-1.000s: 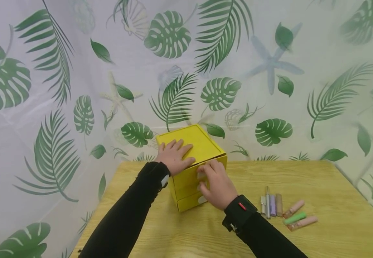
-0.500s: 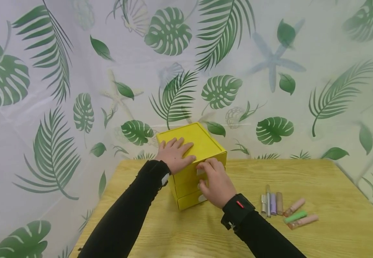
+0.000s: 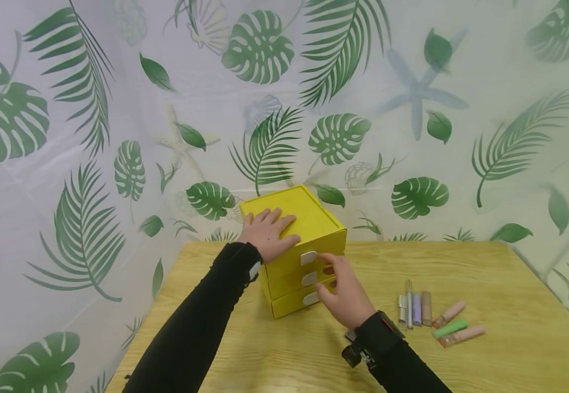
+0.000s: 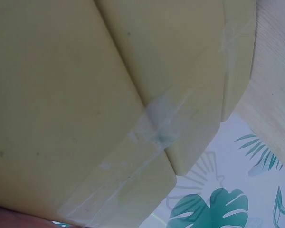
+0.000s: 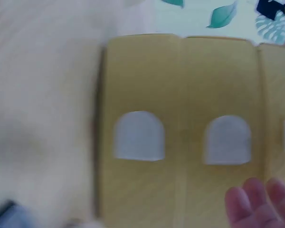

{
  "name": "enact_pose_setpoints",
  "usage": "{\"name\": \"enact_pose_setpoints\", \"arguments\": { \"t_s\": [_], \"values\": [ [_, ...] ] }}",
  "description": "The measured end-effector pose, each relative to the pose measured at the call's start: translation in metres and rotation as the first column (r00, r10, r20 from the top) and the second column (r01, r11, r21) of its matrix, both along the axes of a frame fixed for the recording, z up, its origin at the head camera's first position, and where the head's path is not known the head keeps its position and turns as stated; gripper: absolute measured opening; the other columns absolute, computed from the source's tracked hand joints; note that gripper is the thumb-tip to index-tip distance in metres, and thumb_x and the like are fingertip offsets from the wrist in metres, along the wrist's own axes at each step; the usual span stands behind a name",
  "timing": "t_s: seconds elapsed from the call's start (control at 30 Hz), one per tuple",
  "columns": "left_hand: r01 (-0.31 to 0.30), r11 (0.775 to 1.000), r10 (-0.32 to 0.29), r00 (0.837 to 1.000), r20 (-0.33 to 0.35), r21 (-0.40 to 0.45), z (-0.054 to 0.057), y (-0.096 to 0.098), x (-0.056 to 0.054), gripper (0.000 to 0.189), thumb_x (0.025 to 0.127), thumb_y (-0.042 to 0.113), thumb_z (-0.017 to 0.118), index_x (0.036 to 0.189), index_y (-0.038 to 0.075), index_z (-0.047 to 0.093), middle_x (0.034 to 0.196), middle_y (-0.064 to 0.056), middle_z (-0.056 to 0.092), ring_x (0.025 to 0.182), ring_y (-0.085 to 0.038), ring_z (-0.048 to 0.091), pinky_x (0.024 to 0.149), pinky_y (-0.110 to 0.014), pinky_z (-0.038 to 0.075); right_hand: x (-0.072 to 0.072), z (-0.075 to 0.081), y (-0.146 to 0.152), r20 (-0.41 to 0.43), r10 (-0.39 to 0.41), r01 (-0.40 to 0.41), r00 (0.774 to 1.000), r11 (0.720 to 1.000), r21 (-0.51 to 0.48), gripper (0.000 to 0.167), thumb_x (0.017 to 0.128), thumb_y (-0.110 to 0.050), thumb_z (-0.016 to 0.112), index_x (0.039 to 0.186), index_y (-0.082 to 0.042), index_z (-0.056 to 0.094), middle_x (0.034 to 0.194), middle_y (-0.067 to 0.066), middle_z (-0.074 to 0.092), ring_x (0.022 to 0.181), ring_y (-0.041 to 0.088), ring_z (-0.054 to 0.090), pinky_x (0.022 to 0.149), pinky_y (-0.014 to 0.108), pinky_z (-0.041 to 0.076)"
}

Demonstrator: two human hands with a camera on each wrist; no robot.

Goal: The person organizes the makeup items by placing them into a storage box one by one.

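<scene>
A yellow box with stacked drawers [image 3: 289, 273] stands on the table, white tabs down its front. My left hand [image 3: 268, 234] rests on the box's top, fingers spread. My right hand [image 3: 345, 289] is in front of the drawers, fingers loosely bent and nothing held. Its index fingertip is close to the top tab [image 3: 308, 257]; whether it touches cannot be told. In the right wrist view, the fingers [image 5: 256, 197] are near the middle tab [image 5: 228, 140]. The left wrist view has the box's side [image 4: 85, 95] with clear tape [image 4: 156, 123] across its seams.
Several capped pens or markers [image 3: 416, 309] lie on the wooden table [image 3: 265, 360] to the right. A green one [image 3: 450, 328] lies between two pinkish ones. A leaf-patterned sheet [image 3: 274, 147] hangs behind the table.
The dark gap under the box's top edge has closed. My right hand has drawn off the top tab, toward the right and slightly down. The left hand has stayed on top.
</scene>
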State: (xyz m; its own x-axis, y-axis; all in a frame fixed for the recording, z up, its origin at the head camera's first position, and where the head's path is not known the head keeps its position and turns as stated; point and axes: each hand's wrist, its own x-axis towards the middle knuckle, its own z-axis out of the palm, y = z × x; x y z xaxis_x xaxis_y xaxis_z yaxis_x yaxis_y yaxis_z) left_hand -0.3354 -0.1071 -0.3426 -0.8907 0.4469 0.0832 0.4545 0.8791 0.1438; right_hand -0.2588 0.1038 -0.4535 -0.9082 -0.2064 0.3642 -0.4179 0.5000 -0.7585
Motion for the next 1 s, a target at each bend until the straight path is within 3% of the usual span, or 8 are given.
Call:
{"name": "enact_pose_setpoints", "arguments": {
  "t_s": [0.2, 0.3, 0.53, 0.7, 1.0],
  "values": [
    [-0.004, 1.0, 0.004, 1.0, 0.006, 0.003, -0.001, -0.001, -0.001, 0.065, 0.102, 0.06, 0.039, 0.158, 0.027, 0.039, 0.165, -0.009, 0.028, 0.152, -0.033, 0.021, 0.121, -0.061, 0.01, -0.003, -0.024, 0.002, 0.15, -0.02, 0.021, 0.989, 1.0, -0.008, 0.054, 0.094, -0.005, 0.067, 0.144, -0.005, 0.049, 0.135, 0.016, 0.05, 0.108, 0.029, 0.059, 0.087, 0.042, 0.055],
    [-0.002, 1.0, 0.002, 1.0, 0.005, 0.005, -0.001, -0.001, -0.001, 0.065, 0.102, 0.06, 0.039, 0.158, 0.027, 0.039, 0.165, -0.009, 0.028, 0.152, -0.033, 0.021, 0.121, -0.061, 0.01, -0.006, -0.025, -0.001, 0.208, 0.013, 0.001, 0.978, 0.998, -0.067, 0.055, 0.093, -0.006, 0.066, 0.145, -0.005, 0.048, 0.136, 0.017, 0.052, 0.101, 0.026, 0.064, 0.084, 0.039, 0.056],
    [-0.003, 1.0, 0.003, 1.0, -0.01, 0.005, -0.003, 0.0, -0.005, 0.065, 0.102, 0.061, 0.038, 0.158, 0.027, 0.039, 0.165, -0.009, 0.028, 0.151, -0.033, 0.021, 0.121, -0.061, 0.01, -0.008, -0.021, 0.0, 0.359, 0.118, -0.022, 0.926, 0.965, -0.262, 0.053, 0.096, -0.012, 0.065, 0.144, -0.008, 0.043, 0.138, 0.019, 0.053, 0.112, 0.031, 0.063, 0.082, 0.04, 0.055],
    [-0.001, 1.0, 0.001, 1.0, -0.006, 0.003, -0.002, 0.0, -0.004, 0.066, 0.102, 0.062, 0.038, 0.158, 0.028, 0.039, 0.165, -0.008, 0.028, 0.151, -0.033, 0.021, 0.121, -0.06, 0.01, -0.009, -0.022, 0.002, 0.387, 0.11, -0.001, 0.916, 0.962, -0.271, 0.049, 0.096, -0.013, 0.065, 0.141, -0.01, 0.045, 0.135, 0.018, 0.055, 0.108, 0.027, 0.065, 0.079, 0.037, 0.053],
    [-0.006, 1.0, 0.006, 1.0, 0.015, -0.005, -0.001, 0.0, -0.003, 0.065, 0.102, 0.061, 0.039, 0.158, 0.028, 0.039, 0.165, -0.008, 0.027, 0.152, -0.032, 0.02, 0.121, -0.06, 0.009, -0.004, -0.023, 0.004, 0.395, 0.106, 0.02, 0.912, 0.953, -0.303, 0.037, 0.097, -0.011, 0.066, 0.129, -0.008, 0.047, 0.114, 0.014, 0.055, 0.091, 0.031, 0.064, 0.074, 0.036, 0.051]
  ]
}}
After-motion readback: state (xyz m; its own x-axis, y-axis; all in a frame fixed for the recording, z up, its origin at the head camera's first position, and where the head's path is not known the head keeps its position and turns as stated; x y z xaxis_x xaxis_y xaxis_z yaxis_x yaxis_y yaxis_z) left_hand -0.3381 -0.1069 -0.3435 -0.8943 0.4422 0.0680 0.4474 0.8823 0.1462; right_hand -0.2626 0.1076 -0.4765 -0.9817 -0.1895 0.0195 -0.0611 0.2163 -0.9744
